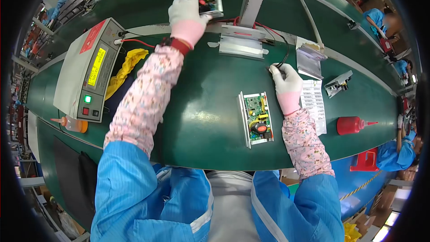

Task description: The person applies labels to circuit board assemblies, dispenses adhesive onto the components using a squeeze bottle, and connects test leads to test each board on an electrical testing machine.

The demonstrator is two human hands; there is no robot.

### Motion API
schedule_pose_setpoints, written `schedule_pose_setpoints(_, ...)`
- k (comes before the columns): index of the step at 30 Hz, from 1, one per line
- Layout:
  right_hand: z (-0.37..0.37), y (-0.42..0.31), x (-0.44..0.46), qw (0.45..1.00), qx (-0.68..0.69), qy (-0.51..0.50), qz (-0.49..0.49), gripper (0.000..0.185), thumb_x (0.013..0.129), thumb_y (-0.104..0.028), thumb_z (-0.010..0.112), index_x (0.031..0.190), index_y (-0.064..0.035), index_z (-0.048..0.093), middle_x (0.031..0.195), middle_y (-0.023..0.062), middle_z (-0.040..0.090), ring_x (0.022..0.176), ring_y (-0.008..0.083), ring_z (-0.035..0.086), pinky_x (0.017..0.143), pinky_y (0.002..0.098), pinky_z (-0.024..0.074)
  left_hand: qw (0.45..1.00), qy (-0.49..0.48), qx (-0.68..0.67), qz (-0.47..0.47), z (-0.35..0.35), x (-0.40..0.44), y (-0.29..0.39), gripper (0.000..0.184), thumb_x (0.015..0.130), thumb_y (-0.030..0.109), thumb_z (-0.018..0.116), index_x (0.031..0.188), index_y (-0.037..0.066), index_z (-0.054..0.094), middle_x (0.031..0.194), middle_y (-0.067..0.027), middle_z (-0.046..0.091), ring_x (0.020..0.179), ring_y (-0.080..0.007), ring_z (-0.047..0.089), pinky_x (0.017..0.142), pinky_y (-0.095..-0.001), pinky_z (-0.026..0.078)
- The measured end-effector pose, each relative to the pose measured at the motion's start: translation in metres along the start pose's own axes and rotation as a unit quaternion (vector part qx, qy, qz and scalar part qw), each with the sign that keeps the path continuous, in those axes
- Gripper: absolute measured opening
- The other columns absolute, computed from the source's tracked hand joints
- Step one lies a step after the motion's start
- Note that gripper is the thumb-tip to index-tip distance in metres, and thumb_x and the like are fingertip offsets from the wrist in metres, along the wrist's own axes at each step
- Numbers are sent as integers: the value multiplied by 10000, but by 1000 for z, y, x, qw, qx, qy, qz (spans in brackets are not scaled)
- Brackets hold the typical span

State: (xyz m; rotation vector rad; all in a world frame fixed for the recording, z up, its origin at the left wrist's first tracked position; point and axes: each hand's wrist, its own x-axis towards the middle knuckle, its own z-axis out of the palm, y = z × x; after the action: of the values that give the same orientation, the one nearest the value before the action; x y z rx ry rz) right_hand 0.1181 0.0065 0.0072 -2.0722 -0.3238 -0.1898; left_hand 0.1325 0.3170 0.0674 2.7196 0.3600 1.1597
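My left hand [187, 18], in a white and pink glove, is closed on a metal-framed circuit board [214, 5] over the far side of the green table. Gloved alike, my right hand [286, 83] pinches the end of a black cable [287, 53] right of the middle. Below and left of it, a second circuit board [258, 121] in a metal frame lies on the table near the front edge. A metal fixture [242, 45] stands between my hands at the back. Beside my right wrist lies a sheet of printed labels [313, 103].
A tester with a lit display [96, 67] stands at the left, by a yellow cloth [127, 69] and an orange bottle [76, 124]. At the right are a metal holder [310, 60], another board [338, 84] and a red bottle [349, 125]. A post [255, 0] rises behind; co-workers are beyond.
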Motion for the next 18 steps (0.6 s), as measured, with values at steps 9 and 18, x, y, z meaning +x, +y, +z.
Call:
schedule_pose_setpoints(9, -2, -4, -2, 1000, -15, -9, -18, 177, 935, -145, 709, 984, 24, 733, 754, 19, 681, 606, 69, 487, 564, 207, 404, 979, 77, 119, 146, 63, 5, -58, 436, 724, 208, 782, 1132, 129, 650, 1017, -74, 690, 964, -322, 629, 886, -422, 486)
schedule_pose_setpoints(18, 0, -1, 1, 995, -89, 16, -33, 241, 902, -214, 731, 917, 26, 732, 710, 64, 679, 578, 133, 541, 557, 269, 441, 796, -318, -395, 329, -82, -119, 62, 370, 734, 257, 801, 1036, 86, 674, 1059, -60, 665, 992, -267, 618, 993, -407, 468)
